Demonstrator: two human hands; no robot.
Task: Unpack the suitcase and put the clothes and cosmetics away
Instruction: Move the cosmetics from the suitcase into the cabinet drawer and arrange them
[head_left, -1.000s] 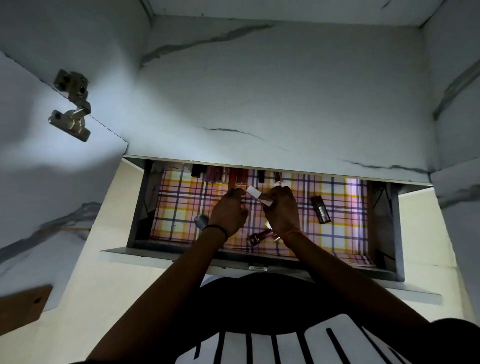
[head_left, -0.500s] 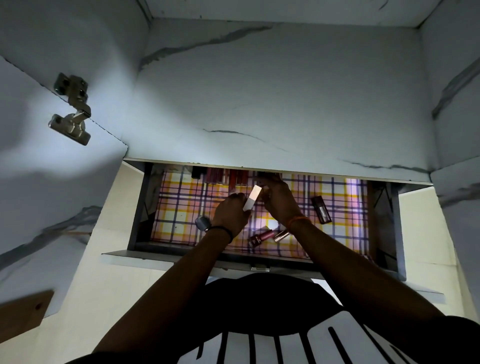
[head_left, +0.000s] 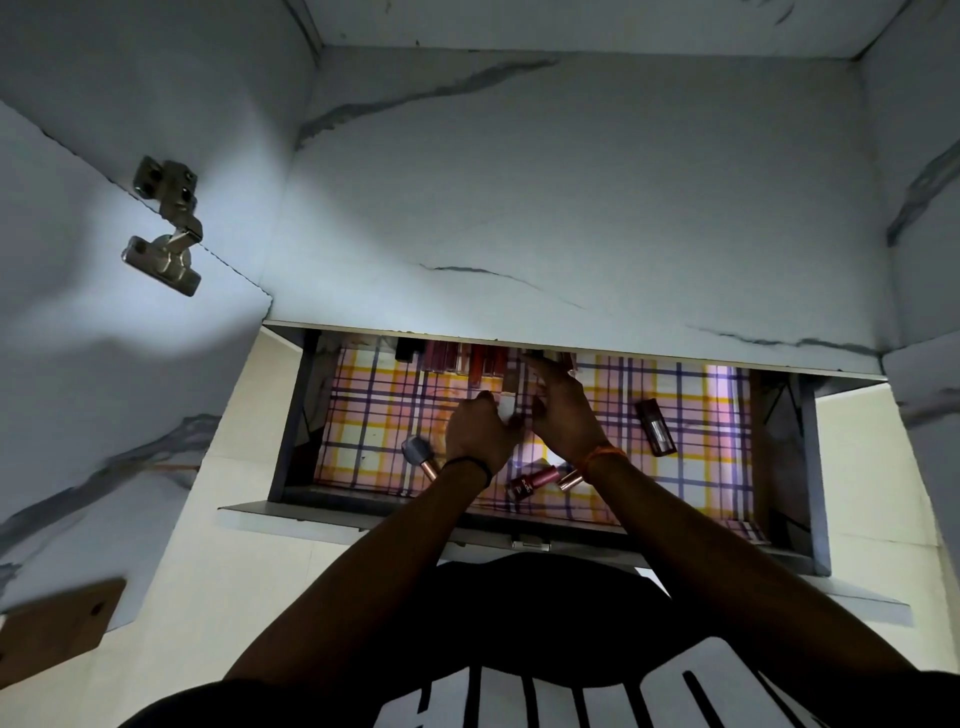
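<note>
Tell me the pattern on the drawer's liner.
Plaid liner: pink, yellow and white with purple lines, head view.

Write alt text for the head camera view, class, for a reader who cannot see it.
Both hands work over an open drawer lined with plaid paper: the left hand holds a small white tube, while the right hand reaches toward a row of cosmetics at the back. Loose lipsticks and a red bottle lie nearby.

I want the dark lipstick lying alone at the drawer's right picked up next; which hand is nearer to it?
Right. The right hand is mid-drawer, just left of the dark lipstick; the left hand is farther left.
</note>
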